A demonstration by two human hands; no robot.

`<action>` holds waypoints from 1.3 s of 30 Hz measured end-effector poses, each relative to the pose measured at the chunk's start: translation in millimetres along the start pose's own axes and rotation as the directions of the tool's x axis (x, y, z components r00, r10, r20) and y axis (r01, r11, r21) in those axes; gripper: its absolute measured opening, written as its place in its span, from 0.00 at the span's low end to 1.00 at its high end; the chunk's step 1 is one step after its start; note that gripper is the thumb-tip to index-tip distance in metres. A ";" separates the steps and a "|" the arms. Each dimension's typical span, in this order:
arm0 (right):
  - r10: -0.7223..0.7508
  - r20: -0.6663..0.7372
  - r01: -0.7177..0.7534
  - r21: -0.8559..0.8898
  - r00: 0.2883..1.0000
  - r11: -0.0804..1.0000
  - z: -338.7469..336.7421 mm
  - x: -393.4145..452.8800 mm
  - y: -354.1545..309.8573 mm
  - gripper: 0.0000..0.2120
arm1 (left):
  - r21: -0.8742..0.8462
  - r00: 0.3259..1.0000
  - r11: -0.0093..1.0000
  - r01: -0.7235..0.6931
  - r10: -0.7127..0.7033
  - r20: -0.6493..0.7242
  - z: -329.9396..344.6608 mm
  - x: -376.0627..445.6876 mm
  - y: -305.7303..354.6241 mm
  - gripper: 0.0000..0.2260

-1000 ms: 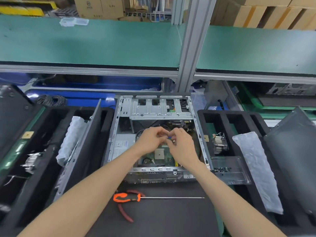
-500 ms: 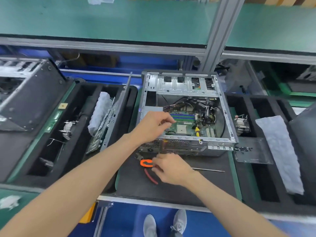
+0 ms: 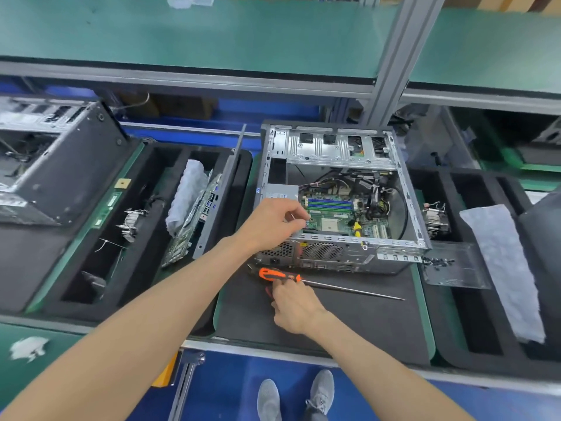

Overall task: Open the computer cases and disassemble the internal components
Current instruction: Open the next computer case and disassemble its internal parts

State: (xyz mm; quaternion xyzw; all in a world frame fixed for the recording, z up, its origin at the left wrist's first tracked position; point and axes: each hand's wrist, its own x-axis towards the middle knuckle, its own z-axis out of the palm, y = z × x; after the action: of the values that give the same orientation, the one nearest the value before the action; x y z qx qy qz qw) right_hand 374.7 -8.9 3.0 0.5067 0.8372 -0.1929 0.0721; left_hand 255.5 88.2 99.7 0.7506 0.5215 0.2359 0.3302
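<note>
**What the view keeps back**

The left hand (image 3: 273, 221) covers the near-left corner of the motherboard (image 3: 337, 214) inside the open computer case (image 3: 340, 196); whatever its pinched fingertips hold is too small to tell. The right hand (image 3: 296, 305) hides the red-handled tool beneath the screwdriver (image 3: 306, 279), and whether its fingers close on the orange handle cannot be told. The second case (image 3: 51, 165) is cut off by the left edge. The small parts on the clear plastic tray (image 3: 455, 265) are too small to identify. The dark panel (image 3: 543, 238) runs off the right edge.
</note>
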 end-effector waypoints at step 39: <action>0.070 -0.076 0.099 0.899 0.995 -0.427 -163.0 21.4 159.0 0.35 | -0.677 0.964 0.708 0.202 -0.267 0.008 34.2 120.3 56.5 0.04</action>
State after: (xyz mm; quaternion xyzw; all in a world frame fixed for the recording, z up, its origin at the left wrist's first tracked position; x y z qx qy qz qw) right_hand 515.9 138.7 105.7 0.3291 0.2936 -0.7856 -0.4340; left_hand 356.3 179.1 119.8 0.4968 0.5066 0.3979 0.5816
